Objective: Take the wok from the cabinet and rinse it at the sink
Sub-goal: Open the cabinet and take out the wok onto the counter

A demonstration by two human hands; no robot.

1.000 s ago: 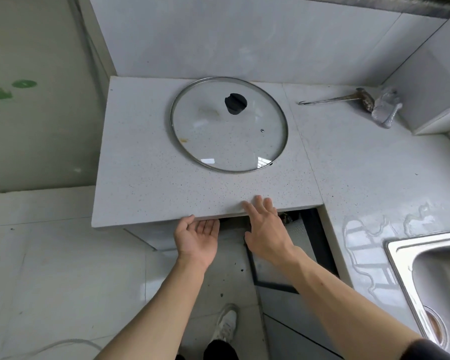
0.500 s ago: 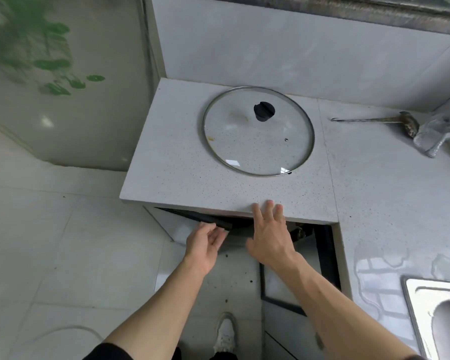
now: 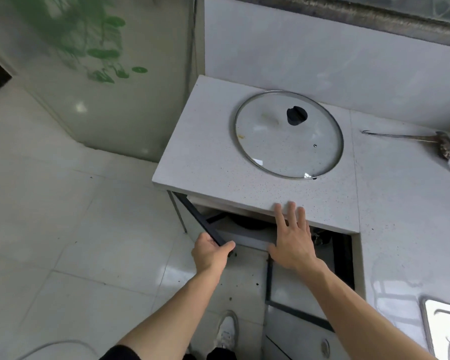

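Note:
My left hand (image 3: 211, 253) grips the top edge of the black-framed cabinet door (image 3: 203, 220), which stands swung out to the left below the speckled white counter (image 3: 205, 162). In the opening behind it a dark rounded shape, the wok (image 3: 247, 222), shows partly under the counter edge. My right hand (image 3: 292, 239) rests flat with fingers spread against the counter's front lip. The steel sink (image 3: 443, 326) shows at the lower right corner.
A glass lid (image 3: 289, 135) with a black knob lies on the counter. A metal ladle (image 3: 411, 140) lies at the right by the wall. A second cabinet door (image 3: 294, 289) stands ajar below my right arm. My shoe (image 3: 225, 331) is on the tiled floor.
My left hand has taken the cabinet door's edge and pulled it open to the left, uncovering the dark wok inside. My view has shifted left. The right hand stays on the counter lip.

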